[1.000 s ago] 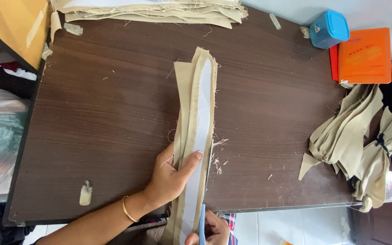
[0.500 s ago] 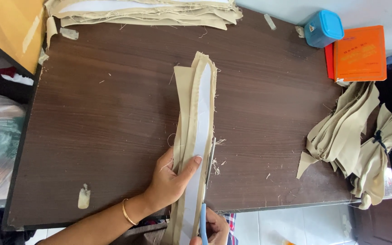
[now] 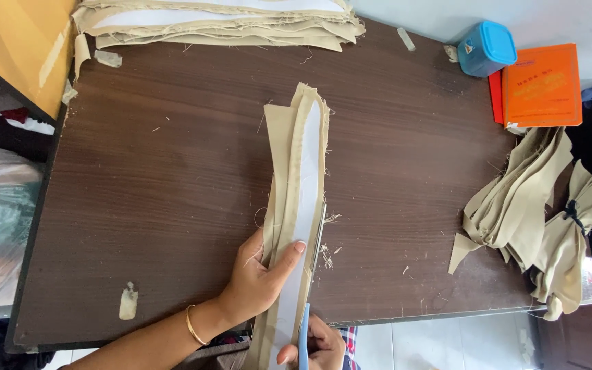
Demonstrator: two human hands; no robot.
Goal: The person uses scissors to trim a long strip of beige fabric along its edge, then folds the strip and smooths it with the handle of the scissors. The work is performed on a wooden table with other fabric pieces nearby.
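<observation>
A long stack of tan fabric strips [image 3: 284,157] with a pale grey-white pattern piece [image 3: 306,185] on top lies lengthwise on the dark wooden table [image 3: 173,192]. My left hand [image 3: 262,277], with a gold bangle at the wrist, presses flat on the near part of the strip. My right hand [image 3: 313,342] is at the table's front edge, closed on blue-handled scissors [image 3: 313,274] whose blade runs along the right edge of the pattern piece.
A pile of tan fabric [image 3: 220,24] lies at the table's far edge. Cut tan scraps [image 3: 536,212] heap at the right. A blue box [image 3: 486,48] and an orange book [image 3: 541,85] sit far right. Threads and small scraps dot the table.
The scissor blade has advanced a little along the strip's right edge. My left hand stays pressed on the fabric. The view has shifted slightly.
</observation>
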